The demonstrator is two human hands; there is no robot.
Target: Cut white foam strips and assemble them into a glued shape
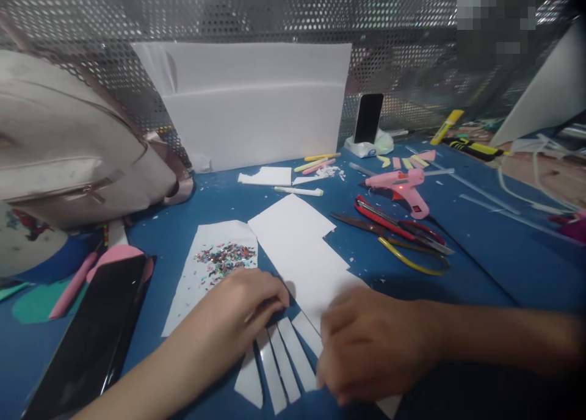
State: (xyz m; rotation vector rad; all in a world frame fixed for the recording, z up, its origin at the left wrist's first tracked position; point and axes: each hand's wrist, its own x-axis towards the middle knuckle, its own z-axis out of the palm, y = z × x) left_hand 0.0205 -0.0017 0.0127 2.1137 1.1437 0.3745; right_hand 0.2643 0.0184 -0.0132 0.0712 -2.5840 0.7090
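My left hand [259, 295] is closed, its fingers curled together over the upper ends of several white paper strips [286, 353]. Whatever may be between the fingertips is hidden. To the right of the strips, my right hand [366, 340] is also closed and slightly blurred by motion; its grip is out of sight. Larger white sheets [297, 243] lie stacked just beyond both hands. Left of them, a white paper [180, 307] carries a heap of small colourful bits [226, 258], partly covered by my left hand.
A pink glue gun [405, 188], a red cutter [379, 215] and yellow-handled scissors [409, 258] lie on the right. A dark phone [86, 340] and a pale backpack [68, 145] are on the left. A white board [256, 108] and an upright phone [368, 118] stand behind.
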